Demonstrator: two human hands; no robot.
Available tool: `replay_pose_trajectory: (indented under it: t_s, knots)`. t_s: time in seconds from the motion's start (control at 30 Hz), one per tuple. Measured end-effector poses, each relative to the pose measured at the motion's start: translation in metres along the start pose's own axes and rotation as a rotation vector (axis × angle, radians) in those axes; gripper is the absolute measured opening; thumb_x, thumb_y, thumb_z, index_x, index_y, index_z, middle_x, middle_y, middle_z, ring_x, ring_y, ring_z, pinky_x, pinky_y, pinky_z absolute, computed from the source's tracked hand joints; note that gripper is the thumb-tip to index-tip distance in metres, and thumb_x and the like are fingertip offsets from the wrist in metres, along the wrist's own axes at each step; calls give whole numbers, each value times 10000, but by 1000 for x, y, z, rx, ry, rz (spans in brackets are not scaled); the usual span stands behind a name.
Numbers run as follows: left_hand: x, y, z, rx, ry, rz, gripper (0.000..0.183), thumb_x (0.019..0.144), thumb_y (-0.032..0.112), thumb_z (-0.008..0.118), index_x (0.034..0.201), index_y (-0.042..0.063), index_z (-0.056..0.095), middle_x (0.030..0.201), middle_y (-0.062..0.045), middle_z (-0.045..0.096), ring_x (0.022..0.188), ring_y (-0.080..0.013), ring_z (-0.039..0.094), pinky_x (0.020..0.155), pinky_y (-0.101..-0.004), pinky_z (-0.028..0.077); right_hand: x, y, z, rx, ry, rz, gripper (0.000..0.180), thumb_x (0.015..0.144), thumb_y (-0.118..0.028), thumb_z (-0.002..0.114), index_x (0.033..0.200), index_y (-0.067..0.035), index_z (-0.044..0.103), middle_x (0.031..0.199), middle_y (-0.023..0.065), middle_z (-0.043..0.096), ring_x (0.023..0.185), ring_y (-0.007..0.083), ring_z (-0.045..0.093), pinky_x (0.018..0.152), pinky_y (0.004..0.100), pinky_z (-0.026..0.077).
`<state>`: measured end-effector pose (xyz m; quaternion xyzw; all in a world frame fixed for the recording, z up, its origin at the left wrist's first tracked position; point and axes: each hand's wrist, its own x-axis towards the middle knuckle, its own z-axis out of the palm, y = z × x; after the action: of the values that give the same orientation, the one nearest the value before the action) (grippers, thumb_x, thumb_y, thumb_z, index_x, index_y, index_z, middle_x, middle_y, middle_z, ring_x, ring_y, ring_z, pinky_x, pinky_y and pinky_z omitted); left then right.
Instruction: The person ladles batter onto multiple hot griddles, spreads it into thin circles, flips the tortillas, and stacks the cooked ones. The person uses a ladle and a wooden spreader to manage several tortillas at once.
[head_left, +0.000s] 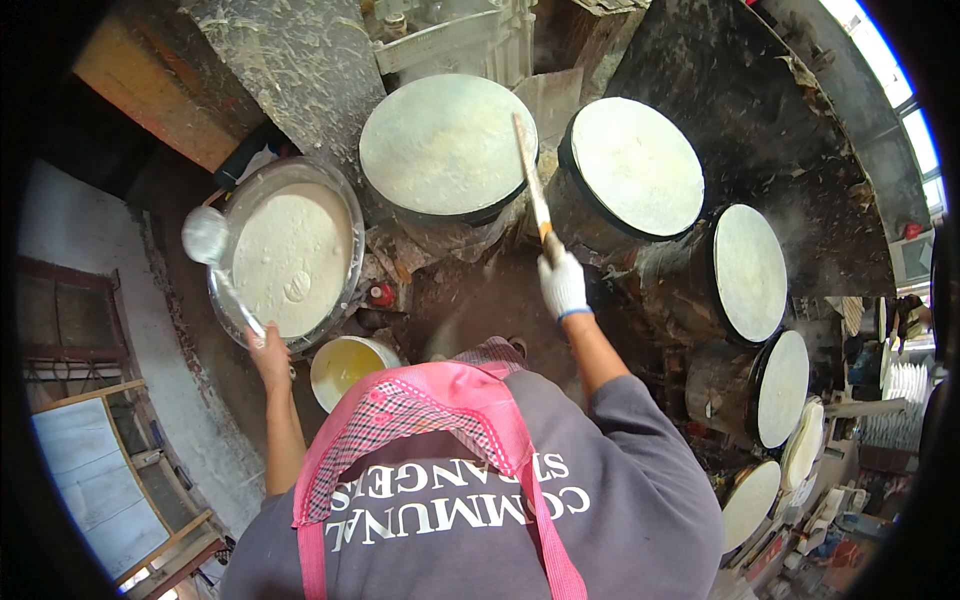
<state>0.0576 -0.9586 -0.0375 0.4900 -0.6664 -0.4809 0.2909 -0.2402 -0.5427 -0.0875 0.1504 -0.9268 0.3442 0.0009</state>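
Observation:
In my left hand, which is bare, is the handle of a metal ladle. Its blurred, batter-coated bowl hangs over the left rim of a wide round basin. Thick off-white batter with small bubbles lies in that basin. A white knit glove covers my right hand, closed around a long wooden spreading stick. The stick's far end reaches over the right side of the nearest round griddle, whose top bears a pale, thin layer. Whether the stick touches that layer, I cannot tell.
Several more round griddles with pale sheets, such as one at upper right, curve down the right side on drum-like stoves. A white bucket with yellowish contents stands below the basin. Behind are a splattered board and a plastic crate.

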Motion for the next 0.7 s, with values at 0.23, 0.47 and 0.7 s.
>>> replay_pose_trajectory:
  t_s: [0.23,0.47,0.7]
  knots:
    - [2,21,-18,-185,47,125,139,1001,186,530,960,70,466,581,27,408,427,-61,360,363,-239,299,-61,-82,25,209,-398,-306,570,859,-131,586,1414,-95,458,960,282,632,879,402,638,787,470,513]
    - [-27,8,-39,-312,-130,-60,164,1002,199,533,902,95,453,519,22,383,381,-68,344,337,-240,293,-41,-197,144,1169,-1199,805,282,920,-73,512,1191,0,537,822,177,671,441,199,563,363,313,403]
    - [-29,36,-69,-323,95,109,245,1007,235,546,839,120,409,517,21,384,399,-61,340,352,-230,282,-42,-254,90,981,-1315,315,348,899,-65,484,1213,79,523,751,136,649,454,178,572,378,317,434]
